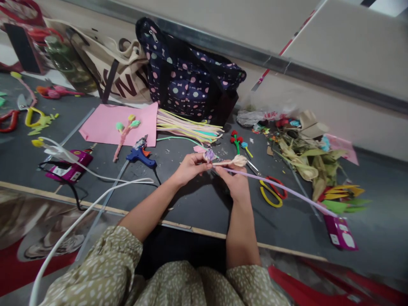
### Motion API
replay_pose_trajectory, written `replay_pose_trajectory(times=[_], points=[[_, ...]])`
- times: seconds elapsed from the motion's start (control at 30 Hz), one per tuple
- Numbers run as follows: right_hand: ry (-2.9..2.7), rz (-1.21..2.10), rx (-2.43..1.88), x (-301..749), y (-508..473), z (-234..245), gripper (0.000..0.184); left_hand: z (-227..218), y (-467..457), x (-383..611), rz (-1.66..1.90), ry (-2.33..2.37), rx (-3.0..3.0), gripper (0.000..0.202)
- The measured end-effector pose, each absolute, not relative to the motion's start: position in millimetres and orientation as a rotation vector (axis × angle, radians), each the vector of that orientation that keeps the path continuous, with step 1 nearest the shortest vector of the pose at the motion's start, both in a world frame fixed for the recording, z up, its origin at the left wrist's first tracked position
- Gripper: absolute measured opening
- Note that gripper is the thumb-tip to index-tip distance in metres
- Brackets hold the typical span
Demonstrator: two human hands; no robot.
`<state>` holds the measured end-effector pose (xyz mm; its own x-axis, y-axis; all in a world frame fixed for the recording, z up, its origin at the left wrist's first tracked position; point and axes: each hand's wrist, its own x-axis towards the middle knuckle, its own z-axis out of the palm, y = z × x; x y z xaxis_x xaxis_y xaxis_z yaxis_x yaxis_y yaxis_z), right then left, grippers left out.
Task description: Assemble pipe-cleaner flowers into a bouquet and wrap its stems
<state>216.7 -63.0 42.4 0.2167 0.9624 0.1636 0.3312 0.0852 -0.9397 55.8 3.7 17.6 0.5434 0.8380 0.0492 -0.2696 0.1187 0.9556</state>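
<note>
Between the fingertips of my left hand (191, 169) is a small lilac pipe-cleaner flower (209, 155). My right hand (235, 180) pinches a long lilac pipe cleaner (280, 186) close to that flower, and its free end stretches off to the right. A cream pipe-cleaner piece (239, 160) with a bunched end also lies across the right fingers. The two hands nearly meet above the dark table. Scissors with yellow and red handles (271, 191) lie just right of my right hand. A blue glue gun (140, 156) rests to the left of my left hand.
Behind the hands lie a bundle of pipe cleaners (188, 126) and a pink sheet (105, 121). A navy patterned bag (191, 76) and a beige tote (121, 72) stand at the back. Dried husks (302, 159) are heaped right. A white cable (95, 202) crosses the table's left front edge.
</note>
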Motion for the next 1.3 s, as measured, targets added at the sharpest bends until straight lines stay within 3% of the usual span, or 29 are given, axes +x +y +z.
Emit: replay_pose_trajectory(times=[0.2,0.4,0.73,0.9,1.13,1.3], points=[[-1.109,1.196,-1.336,225.3,-64.4,36.2,0.024,20.6,3.5,51.4,0.800,0.424,1.253,0.030],[-1.135,1.414,-1.223,228.2,-68.1,40.1,0.020,25.7,3.1,45.0,0.623,0.327,1.215,0.032],[-1.277,0.950,-1.154,209.2,-66.8,36.7,0.009,19.7,2.6,49.4,0.603,0.353,0.932,0.039],[-1.228,0.775,-1.125,203.4,-64.4,37.3,0.006,17.1,-1.1,59.4,0.775,0.380,0.940,0.042],[-1.311,0.532,-1.315,206.5,-65.3,40.1,0.011,20.3,-3.7,61.1,1.326,0.559,1.617,0.027],[-1.357,0.462,-1.337,205.7,-64.6,41.4,0.010,17.6,-10.7,61.0,1.383,0.660,1.934,0.011]])
